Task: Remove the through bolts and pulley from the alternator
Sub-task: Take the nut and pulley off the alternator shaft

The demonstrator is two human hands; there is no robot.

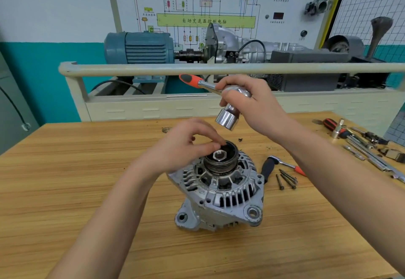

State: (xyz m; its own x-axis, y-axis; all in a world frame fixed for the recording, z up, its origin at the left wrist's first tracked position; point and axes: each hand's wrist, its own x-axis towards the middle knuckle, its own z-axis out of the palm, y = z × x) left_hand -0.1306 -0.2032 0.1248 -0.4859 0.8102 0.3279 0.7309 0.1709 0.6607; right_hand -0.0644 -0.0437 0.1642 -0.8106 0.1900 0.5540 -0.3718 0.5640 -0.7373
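Note:
A grey alternator (221, 193) stands on the wooden table (65, 169), its dark grooved pulley (221, 160) on top with a hex nut (218, 155) in the centre. My left hand (186, 145) touches the pulley's rim with thumb and fingertips. My right hand (247, 103) holds a ratchet wrench (203, 83) by its head above the pulley, its orange handle pointing left. A large chrome socket (226, 118) hangs below the head, clear of the nut. Several long through bolts (287, 179) lie on the table right of the alternator.
A small black-handled ratchet (271, 164) lies beside the bolts. More tools, sockets and a screwdriver (359, 140) lie at the table's right edge. Behind the table is a training rig with a blue motor (140, 47), a gearbox and a rail (219, 68).

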